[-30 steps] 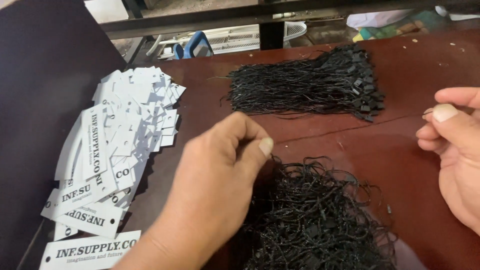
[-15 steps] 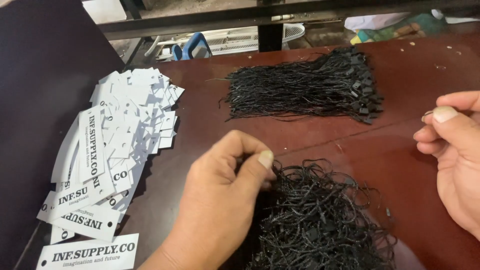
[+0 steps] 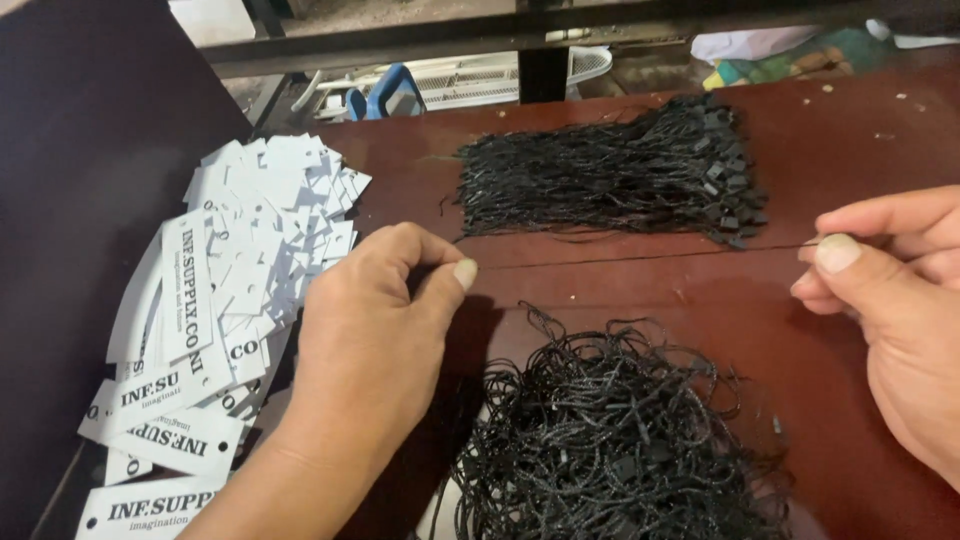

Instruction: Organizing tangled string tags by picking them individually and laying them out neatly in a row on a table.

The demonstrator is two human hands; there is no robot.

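Stretching a black string (image 3: 640, 250) taut, left to right — my left hand (image 3: 370, 340) and right hand (image 3: 890, 300) each pinching an end (thumbs on top).

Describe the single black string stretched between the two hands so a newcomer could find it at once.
On the dark red wooden table, look between the neat bundle of black strings and the tangled heap of black strings. One thin black string runs taut from the left hand to the right hand: straight and alone, unlike both piles.

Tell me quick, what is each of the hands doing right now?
Left hand: pinched shut on one end of a thin black string.
Right hand: pinched shut on the string's other end, pulled taut above the table.
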